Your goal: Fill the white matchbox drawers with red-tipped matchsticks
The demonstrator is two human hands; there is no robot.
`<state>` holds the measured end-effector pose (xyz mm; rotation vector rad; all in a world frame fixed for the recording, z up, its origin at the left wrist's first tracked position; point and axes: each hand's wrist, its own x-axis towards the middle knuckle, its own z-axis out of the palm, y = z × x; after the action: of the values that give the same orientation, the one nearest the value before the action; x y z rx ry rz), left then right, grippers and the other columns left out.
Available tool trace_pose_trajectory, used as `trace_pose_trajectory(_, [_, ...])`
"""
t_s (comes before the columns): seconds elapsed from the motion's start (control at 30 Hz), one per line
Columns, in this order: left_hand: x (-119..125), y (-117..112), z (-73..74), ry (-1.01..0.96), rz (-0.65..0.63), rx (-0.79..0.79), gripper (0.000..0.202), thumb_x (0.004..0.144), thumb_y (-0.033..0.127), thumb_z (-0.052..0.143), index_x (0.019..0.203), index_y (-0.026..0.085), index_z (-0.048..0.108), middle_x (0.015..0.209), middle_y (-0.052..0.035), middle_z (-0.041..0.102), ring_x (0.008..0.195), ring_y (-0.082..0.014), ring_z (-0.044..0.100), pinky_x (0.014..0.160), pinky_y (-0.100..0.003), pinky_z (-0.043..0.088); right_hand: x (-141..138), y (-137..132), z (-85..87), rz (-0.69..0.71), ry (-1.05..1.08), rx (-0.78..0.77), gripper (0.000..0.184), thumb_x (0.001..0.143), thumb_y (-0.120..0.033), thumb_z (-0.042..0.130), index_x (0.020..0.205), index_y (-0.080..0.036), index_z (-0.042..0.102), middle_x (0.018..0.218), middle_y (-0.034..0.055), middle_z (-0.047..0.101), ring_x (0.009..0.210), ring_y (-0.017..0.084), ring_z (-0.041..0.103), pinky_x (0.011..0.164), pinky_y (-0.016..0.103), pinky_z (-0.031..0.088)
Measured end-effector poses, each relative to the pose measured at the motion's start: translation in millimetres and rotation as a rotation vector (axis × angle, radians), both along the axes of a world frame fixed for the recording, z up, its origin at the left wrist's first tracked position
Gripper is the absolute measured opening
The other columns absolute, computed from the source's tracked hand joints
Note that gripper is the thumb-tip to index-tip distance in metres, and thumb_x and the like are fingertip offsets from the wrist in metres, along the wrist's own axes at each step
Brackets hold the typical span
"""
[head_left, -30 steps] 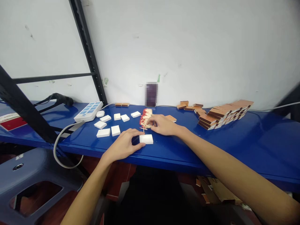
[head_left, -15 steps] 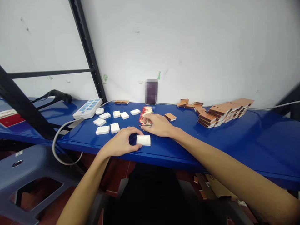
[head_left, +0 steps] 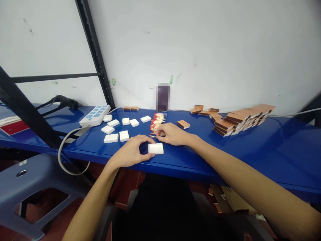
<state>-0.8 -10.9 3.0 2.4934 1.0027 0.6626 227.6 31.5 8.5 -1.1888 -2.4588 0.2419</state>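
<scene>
My left hand (head_left: 132, 151) holds a white matchbox tray (head_left: 155, 148) by its left end, thumb on the near side and fingers on the far side. The tray lies on the blue table, its hollow side up. Just beyond it is a pile of red-tipped matches (head_left: 157, 122). At the near right edge of that pile, my right hand (head_left: 172, 134) is closed in a pinch on matches; its fingers mostly hide them. An orange-brown matchbox (head_left: 183, 124) lies beyond the right hand.
Several white trays (head_left: 111, 138) lie at left, near a white power strip (head_left: 95, 115) and an earphone case (head_left: 107, 118). Stacked matchboxes (head_left: 240, 120) stand at right, with loose ones (head_left: 204, 112) behind. A phone (head_left: 163, 97) leans on the wall. A blue-grey stool (head_left: 37, 174) stands left.
My right hand has drawn its fingertips slightly to the right along the near edge of the match pile. My left hand stays on the tray. The whole view has shifted slightly.
</scene>
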Motion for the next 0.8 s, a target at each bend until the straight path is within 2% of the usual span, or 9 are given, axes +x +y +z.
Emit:
trace_pose_trajectory(0.33, [2, 2, -3.2, -0.078, 0.055, -0.017, 0.041, 0.083, 0.039, 0.070, 0.121, 0.023, 0.065, 0.127, -0.0062, 0.068, 0.117, -0.0258, 0.062, 0.106, -0.042, 0.046, 8, -8, 14.5, -0.039, -0.140, -0.126, 0.006, 0.082, -0.024, 0.060, 0.079, -0.019, 0.062, 0.077, 0.0020, 0.063, 0.066, 0.013, 0.050, 0.059, 0.025, 0.030])
trace_pose_trajectory(0.5, [3, 1, -1.9, -0.053, 0.053, 0.016, 0.038, 0.083, 0.039, 0.071, 0.117, 0.022, 0.067, 0.123, -0.0066, 0.069, 0.115, -0.0259, 0.062, 0.106, -0.043, 0.045, 13, -12, 21.9, -0.062, -0.113, -0.053, 0.007, 0.082, -0.021, 0.057, 0.076, -0.019, 0.060, 0.072, 0.0008, 0.062, 0.064, 0.013, 0.050, 0.059, 0.027, 0.029])
trace_pose_trajectory(0.63, [4, 1, 0.3, -0.034, 0.045, 0.009, 0.033, 0.083, 0.039, 0.071, 0.111, 0.021, 0.069, 0.119, -0.0068, 0.069, 0.113, -0.0256, 0.062, 0.104, -0.043, 0.045, 10, -11, 17.3, -0.056, -0.076, -0.013, 0.010, 0.084, -0.023, 0.057, 0.076, -0.019, 0.062, 0.073, 0.0012, 0.063, 0.064, 0.013, 0.050, 0.060, 0.027, 0.030])
trace_pose_trajectory(0.8, [5, 0, -0.1, -0.040, 0.048, 0.022, 0.034, 0.083, 0.039, 0.071, 0.112, 0.022, 0.070, 0.119, -0.0061, 0.069, 0.111, -0.0253, 0.061, 0.104, -0.043, 0.044, 5, -7, 11.6, -0.077, -0.117, -0.068, 0.007, 0.082, -0.020, 0.060, 0.076, -0.019, 0.062, 0.073, 0.0013, 0.064, 0.064, 0.014, 0.052, 0.061, 0.027, 0.032])
